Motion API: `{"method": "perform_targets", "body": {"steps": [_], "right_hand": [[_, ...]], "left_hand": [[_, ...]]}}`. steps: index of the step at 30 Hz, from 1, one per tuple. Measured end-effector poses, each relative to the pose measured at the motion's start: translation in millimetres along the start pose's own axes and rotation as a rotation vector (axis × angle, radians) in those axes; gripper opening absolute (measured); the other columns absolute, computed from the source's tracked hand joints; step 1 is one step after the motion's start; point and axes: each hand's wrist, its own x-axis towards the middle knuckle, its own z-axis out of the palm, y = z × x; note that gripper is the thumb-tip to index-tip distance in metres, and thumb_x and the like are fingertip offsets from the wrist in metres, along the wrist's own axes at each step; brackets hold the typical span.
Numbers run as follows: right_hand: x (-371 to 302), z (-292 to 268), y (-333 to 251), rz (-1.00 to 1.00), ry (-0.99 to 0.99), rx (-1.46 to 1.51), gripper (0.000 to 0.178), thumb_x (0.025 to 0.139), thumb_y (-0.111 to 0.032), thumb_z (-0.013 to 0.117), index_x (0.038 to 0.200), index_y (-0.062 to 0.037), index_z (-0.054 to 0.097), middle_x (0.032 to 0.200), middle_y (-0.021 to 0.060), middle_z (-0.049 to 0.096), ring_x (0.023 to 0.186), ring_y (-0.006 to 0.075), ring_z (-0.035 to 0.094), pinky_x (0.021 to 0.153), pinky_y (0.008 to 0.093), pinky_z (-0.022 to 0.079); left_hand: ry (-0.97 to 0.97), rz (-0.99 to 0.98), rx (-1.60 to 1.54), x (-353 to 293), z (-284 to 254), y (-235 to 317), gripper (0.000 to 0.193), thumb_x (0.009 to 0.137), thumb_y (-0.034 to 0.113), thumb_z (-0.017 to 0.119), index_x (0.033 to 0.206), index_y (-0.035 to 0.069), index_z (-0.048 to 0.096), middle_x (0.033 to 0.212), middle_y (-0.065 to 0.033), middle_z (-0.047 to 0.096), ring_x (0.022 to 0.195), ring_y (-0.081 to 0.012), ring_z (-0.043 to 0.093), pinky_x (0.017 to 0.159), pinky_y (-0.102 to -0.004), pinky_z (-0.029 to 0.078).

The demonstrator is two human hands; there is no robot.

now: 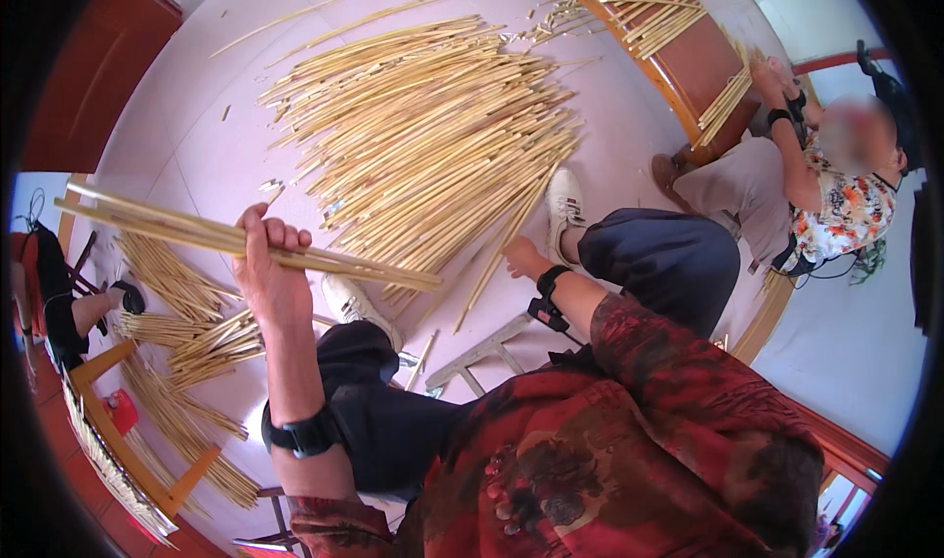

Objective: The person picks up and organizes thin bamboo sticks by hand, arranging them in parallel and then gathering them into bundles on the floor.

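Note:
My left hand (270, 268) is closed around a small bundle of long bamboo sticks (162, 216), raised over the floor and slanting down to the right. A broad pile of similar bamboo sticks (423, 135) lies on the floor in front of me. At its near right edge is my right hand (527, 259), fingers curled in at a stick (485, 288) that juts toward me at a steeper angle than the pile. The fingertips are partly hidden, but they appear to pinch that stick.
My white shoes (565, 204) flank the pile's near side. A co-worker (836, 179) sits at right, hands by sticks on a brown wooden bench (678, 76). More stick bundles (182, 283) lie at left near another person's leg (93, 312). A metal frame (482, 353) stands between my legs.

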Motion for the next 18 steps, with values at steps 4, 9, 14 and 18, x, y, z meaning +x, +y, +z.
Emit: {"method": "perform_targets", "body": {"steps": [4, 9, 14, 18], "right_hand": [[4.0, 31.0, -25.9, 0.316, 0.146, 0.563, 0.017, 0.075, -0.021, 0.055, 0.070, -0.0043, 0.057, 0.065, 0.0158, 0.057, 0.055, 0.0258, 0.058, 0.036, 0.0431, 0.043], [42.8, 21.6, 31.6, 0.134, 0.170, 0.449, 0.022, 0.075, -0.025, 0.059, 0.080, -0.0035, 0.056, 0.071, 0.0159, 0.057, 0.070, 0.0283, 0.059, 0.055, 0.0408, 0.049], [26.2, 22.5, -75.8, 0.296, 0.036, 1.158, 0.024, 0.077, -0.018, 0.060, 0.086, 0.0007, 0.048, 0.080, 0.0154, 0.054, 0.085, 0.0319, 0.060, 0.071, 0.0391, 0.052], [43.2, -9.3, -90.3, 0.238, -0.033, 1.424, 0.021, 0.080, -0.012, 0.057, 0.084, 0.0015, 0.041, 0.084, 0.0122, 0.049, 0.085, 0.0324, 0.059, 0.071, 0.0403, 0.052]], "left_hand": [[0.052, -0.010, 0.098, -6.7, -14.1, -0.5, 0.020, 0.091, 0.020, 0.043, 0.098, 0.001, 0.044, 0.065, -0.0014, 0.039, 0.059, -0.0113, 0.039, 0.060, -0.0279, 0.039], [0.051, -0.143, 0.014, -4.1, 3.6, -11.5, 0.020, 0.090, 0.018, 0.043, 0.101, 0.002, 0.043, 0.071, -0.0021, 0.043, 0.067, -0.0122, 0.043, 0.066, -0.0283, 0.040], [0.147, -0.111, 0.064, -10.6, -12.1, -0.8, 0.018, 0.090, 0.017, 0.043, 0.100, 0.001, 0.044, 0.073, -0.0037, 0.043, 0.069, -0.0136, 0.042, 0.068, -0.0284, 0.040], [0.112, -0.136, 0.028, -9.5, -1.8, -6.8, 0.018, 0.090, 0.017, 0.043, 0.099, 0.001, 0.044, 0.072, -0.0041, 0.043, 0.068, -0.0140, 0.042, 0.068, -0.0290, 0.040]]}}
